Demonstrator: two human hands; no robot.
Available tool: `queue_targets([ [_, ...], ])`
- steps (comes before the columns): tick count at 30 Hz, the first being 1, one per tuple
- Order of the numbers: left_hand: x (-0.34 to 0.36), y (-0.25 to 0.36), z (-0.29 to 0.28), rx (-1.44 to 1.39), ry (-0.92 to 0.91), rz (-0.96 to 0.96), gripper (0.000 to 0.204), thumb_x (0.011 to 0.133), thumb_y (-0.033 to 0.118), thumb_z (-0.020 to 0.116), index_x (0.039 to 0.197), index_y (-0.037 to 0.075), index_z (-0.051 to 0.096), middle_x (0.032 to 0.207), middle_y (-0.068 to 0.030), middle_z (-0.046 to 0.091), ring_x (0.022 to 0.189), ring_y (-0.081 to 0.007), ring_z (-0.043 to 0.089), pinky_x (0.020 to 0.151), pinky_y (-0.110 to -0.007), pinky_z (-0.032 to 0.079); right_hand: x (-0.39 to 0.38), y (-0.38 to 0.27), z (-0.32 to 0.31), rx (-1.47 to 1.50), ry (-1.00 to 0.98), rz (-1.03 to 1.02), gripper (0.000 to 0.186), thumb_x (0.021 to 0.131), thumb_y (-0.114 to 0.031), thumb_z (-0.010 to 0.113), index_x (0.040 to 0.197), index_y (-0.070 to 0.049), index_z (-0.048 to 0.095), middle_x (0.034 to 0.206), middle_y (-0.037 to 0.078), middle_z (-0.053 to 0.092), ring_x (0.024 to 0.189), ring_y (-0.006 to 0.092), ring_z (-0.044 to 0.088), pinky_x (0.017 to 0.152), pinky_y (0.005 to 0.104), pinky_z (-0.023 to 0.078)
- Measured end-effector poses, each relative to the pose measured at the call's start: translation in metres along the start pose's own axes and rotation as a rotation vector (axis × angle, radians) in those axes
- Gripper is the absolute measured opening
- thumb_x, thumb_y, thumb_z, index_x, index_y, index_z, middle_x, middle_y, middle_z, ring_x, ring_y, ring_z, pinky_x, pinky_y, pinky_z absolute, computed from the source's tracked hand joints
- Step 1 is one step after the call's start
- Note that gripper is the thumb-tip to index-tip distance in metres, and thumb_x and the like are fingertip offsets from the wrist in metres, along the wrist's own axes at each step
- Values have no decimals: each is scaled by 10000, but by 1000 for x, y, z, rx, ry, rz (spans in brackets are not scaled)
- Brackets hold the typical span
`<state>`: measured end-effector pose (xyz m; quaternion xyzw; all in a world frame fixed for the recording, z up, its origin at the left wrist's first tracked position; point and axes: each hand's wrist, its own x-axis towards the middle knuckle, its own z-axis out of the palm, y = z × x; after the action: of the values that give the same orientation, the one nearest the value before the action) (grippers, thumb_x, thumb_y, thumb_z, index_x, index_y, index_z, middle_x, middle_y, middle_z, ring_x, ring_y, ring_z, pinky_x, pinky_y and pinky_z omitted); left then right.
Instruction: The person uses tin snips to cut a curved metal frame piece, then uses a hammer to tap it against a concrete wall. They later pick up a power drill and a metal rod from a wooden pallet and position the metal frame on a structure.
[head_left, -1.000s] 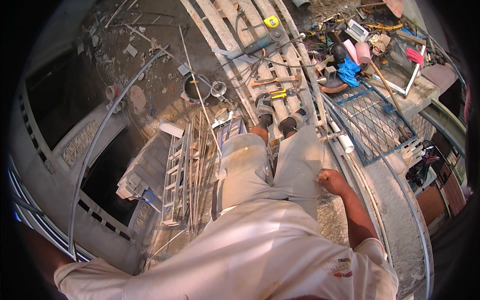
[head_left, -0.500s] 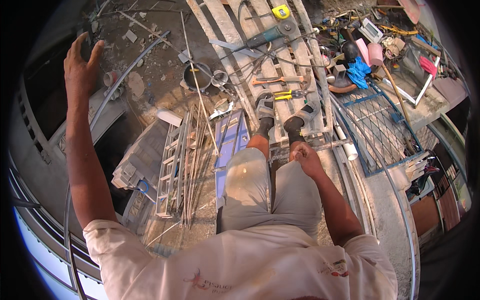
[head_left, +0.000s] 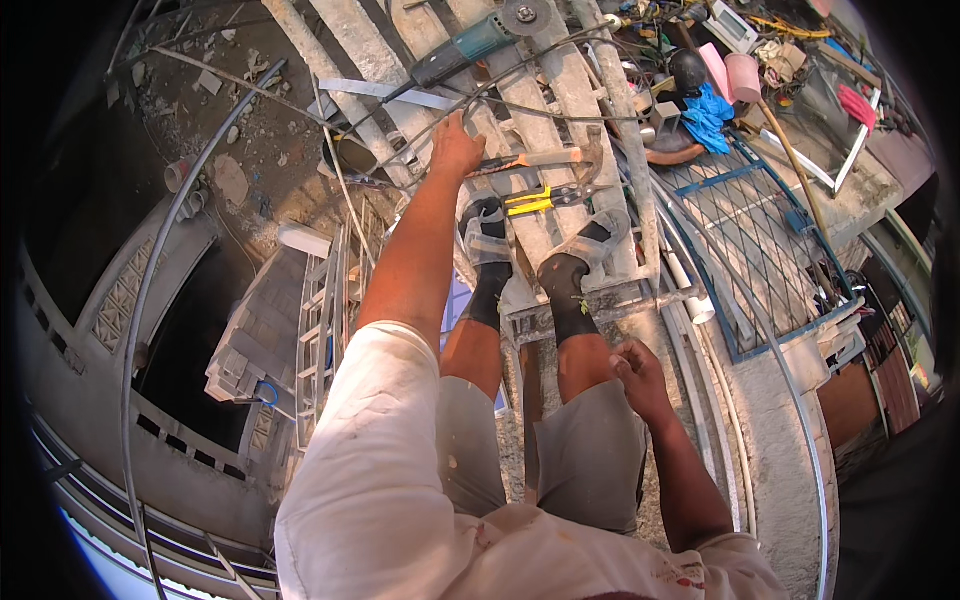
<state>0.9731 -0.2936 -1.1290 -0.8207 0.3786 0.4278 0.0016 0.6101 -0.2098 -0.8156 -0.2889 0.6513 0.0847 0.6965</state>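
My left hand (head_left: 457, 148) reaches over the plank platform (head_left: 575, 95), its thumb and fingers apart, beside the handle end of a hammer (head_left: 540, 159) with an orange grip. Whether it touches the handle I cannot tell. Just nearer lies a yellow-handled cutting tool (head_left: 548, 200), snips or pliers, close to my sandalled feet. Farther off rests a teal and black angle grinder (head_left: 468, 50) with its disc at the right, and a pale metal strip (head_left: 390, 94) beside it. My right hand (head_left: 640, 378) hangs by my right knee with curled fingers; what they hold, if anything, is hidden.
A dark cable (head_left: 530, 72) crosses the planks. To the right are a blue metal grille (head_left: 760, 240), a white pipe (head_left: 690, 285) and a heap with a blue plastic bag (head_left: 708, 118). At left a long bent metal tube (head_left: 165, 235) passes above the lower ground.
My left hand has swung from the far left to the planks near the hammer. My right hand is slightly lower, still by the knee. The yellow tape measure has left the view.
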Motion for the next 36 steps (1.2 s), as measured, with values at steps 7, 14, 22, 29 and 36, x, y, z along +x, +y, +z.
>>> queue_targets([
  [7,21,-30,-1,-99,-227,70,667,785,241,743,1367,63,470,1367,-256,486,1230,-429,504,1056,-452,410,49,-17,32,45,-55,-32,70,925,-94,632,953,-50,585,804,-12,568,740,59,514,690,244,432],
  [14,23,-33,6,18,-176,106,615,802,257,737,1344,88,500,1229,-214,576,1231,-394,503,1050,-450,406,66,-41,46,40,-146,-121,85,914,-110,648,939,-54,589,814,-10,576,753,62,519,706,259,443],
  [22,2,-29,2,-29,-247,116,304,898,255,572,1078,9,568,1144,-280,607,1084,-439,567,938,-498,460,95,-35,29,71,-151,-165,118,910,-80,640,995,-49,565,835,-5,582,772,66,543,730,251,456],
  [29,-118,16,-97,-159,-32,359,262,919,244,602,1055,22,571,861,-242,657,833,-443,636,733,-513,492,127,-96,35,-631,273,-602,476,811,-35,697,1254,-76,530,1094,136,561,980,253,562,871,368,462],
  [36,-239,36,-189,-118,-108,521,209,843,170,685,986,45,598,861,-159,642,848,-389,637,726,-487,509,103,-197,94,-1088,-29,-1008,549,788,-149,740,1306,-167,559,1267,150,537,1210,370,478,1115,526,268],
])
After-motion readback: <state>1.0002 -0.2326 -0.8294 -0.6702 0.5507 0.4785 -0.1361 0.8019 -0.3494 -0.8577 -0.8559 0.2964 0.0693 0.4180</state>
